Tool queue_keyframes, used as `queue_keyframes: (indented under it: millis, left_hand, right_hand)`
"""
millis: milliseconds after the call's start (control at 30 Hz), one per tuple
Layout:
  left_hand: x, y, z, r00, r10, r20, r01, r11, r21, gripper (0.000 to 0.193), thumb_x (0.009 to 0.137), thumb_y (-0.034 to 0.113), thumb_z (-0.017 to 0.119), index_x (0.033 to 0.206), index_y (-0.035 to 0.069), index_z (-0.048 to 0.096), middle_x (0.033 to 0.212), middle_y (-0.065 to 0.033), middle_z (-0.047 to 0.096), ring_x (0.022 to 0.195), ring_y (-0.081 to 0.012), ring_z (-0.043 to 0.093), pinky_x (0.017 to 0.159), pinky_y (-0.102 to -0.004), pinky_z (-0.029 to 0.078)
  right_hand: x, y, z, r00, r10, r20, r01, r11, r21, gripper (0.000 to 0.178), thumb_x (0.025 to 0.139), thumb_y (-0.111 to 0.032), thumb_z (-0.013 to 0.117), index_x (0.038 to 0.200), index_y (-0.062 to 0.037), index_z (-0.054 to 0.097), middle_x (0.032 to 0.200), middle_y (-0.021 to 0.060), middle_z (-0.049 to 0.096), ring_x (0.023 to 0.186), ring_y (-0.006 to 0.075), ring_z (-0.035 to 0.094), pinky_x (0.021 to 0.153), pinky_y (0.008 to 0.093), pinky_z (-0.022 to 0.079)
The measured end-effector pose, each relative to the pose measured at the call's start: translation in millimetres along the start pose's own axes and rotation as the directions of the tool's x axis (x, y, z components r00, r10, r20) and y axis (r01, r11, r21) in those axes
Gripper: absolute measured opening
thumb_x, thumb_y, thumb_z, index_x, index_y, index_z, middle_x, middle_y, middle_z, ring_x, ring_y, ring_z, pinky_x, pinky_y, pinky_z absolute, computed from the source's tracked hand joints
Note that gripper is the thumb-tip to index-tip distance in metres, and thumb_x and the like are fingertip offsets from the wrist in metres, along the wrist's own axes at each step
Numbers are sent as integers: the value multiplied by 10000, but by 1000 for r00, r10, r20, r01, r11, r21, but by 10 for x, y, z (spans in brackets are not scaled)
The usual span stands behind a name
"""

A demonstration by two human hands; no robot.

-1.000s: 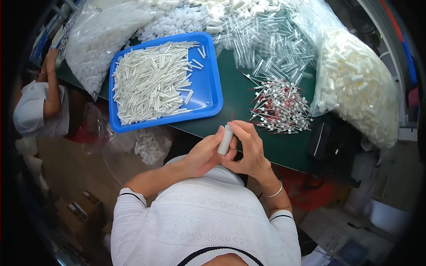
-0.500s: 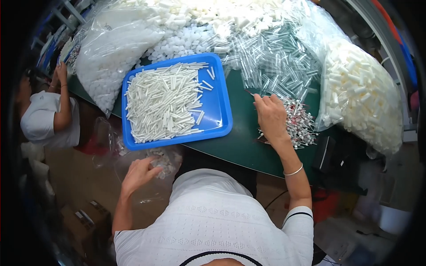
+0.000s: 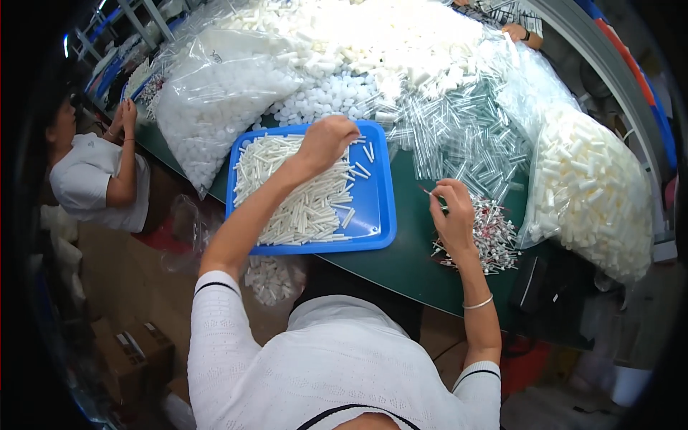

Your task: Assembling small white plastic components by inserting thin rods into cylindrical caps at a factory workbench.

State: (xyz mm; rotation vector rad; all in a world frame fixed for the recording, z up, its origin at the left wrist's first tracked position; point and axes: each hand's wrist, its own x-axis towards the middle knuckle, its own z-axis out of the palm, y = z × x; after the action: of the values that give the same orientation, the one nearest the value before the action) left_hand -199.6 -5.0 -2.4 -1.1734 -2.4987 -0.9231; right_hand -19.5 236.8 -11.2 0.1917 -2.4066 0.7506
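My left hand [image 3: 326, 147] is over the far part of a blue tray [image 3: 373, 233] with its fingers curled together; whatever they hold, if anything, is hidden. Many short white sticks [image 3: 301, 215] lie loose in the tray, heaped toward its left side. My right hand [image 3: 453, 215] pinches a thin stick with a dark red tip [image 3: 424, 190] between thumb and fingers, the tip pointing up and left. Just beneath and beside that hand spreads a pile of small white-headed parts with red bits [image 3: 494, 240].
Clear plastic tubes [image 3: 466, 136] lie heaped behind the right hand. Bags of white caps [image 3: 208, 107] and cream cylinders [image 3: 588, 186] flank the green table [image 3: 401, 265]. A bag of white pieces [image 3: 272, 279] hangs below the tray. Another person [image 3: 100, 179] works at left; a co-worker's hand [image 3: 517, 32] shows at the far edge.
My left hand has risen from beside the bag below the tray to above the white sticks. The right hand still holds its thin stick near the pile. The view has shifted slightly.
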Motion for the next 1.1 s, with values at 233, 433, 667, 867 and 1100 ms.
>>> queue_keyframes:
  millis: [233, 433, 667, 867, 1100]
  left_hand:
    - [643, -658, 227, 977, -189, 94, 147, 927, 344, 105, 751, 142, 655, 797, 48, 663, 806, -169, 658, 800, -339, 641, 720, -429, 503]
    - [678, -733, 320, 986, -160, 53, 132, 928, 349, 82, 733, 106, 626, 762, 39, 664, 831, -190, 641, 838, -334, 637, 750, -420, 510]
    - [170, -31, -50, 924, -369, 95, 359, 759, -542, 136, 838, 132, 636, 942, 49, 663, 792, -45, 691, 666, -107, 622, 615, -244, 490]
    - [-856, 1413, 147, 885, -248, 393, 453, 267, -851, 204, 932, 88, 572, 1105, 21, 658, 858, -16, 645, 733, -57, 570, 642, -201, 466]
    - [-1020, 1229, 124, 804, -263, 533, 582, 169, -795, 217, 903, 111, 611, 1086, 10, 670, 901, -28, 654, 739, -71, 551, 661, -215, 453]
  right_hand:
    - [-258, -239, -359, 806, 526, 272, -525, 424, 738, 142, 911, 13, 528, 1047, 26, 490, 858, 117, 663, 781, 137, 656, 703, 239, 537]
    - [-499, -269, -367, 775, 500, 387, -568, 280, 774, 277, 911, 2, 550, 1185, 43, 557, 867, 113, 668, 777, 148, 662, 742, 251, 548]
    - [-709, -580, -426, 737, 584, 340, -583, 293, 758, 116, 961, -92, 473, 870, -40, 522, 618, -57, 414, 500, 2, 347, 431, 177, 267]
    - [-558, -919, -69, 811, 441, 384, -551, 356, 755, 98, 962, -84, 503, 885, -25, 509, 615, -56, 406, 539, 9, 342, 471, 195, 268]
    - [-569, -960, -46, 812, 429, 396, -568, 422, 707, 123, 950, -88, 537, 912, 13, 596, 650, -60, 459, 566, -4, 345, 481, 185, 260]
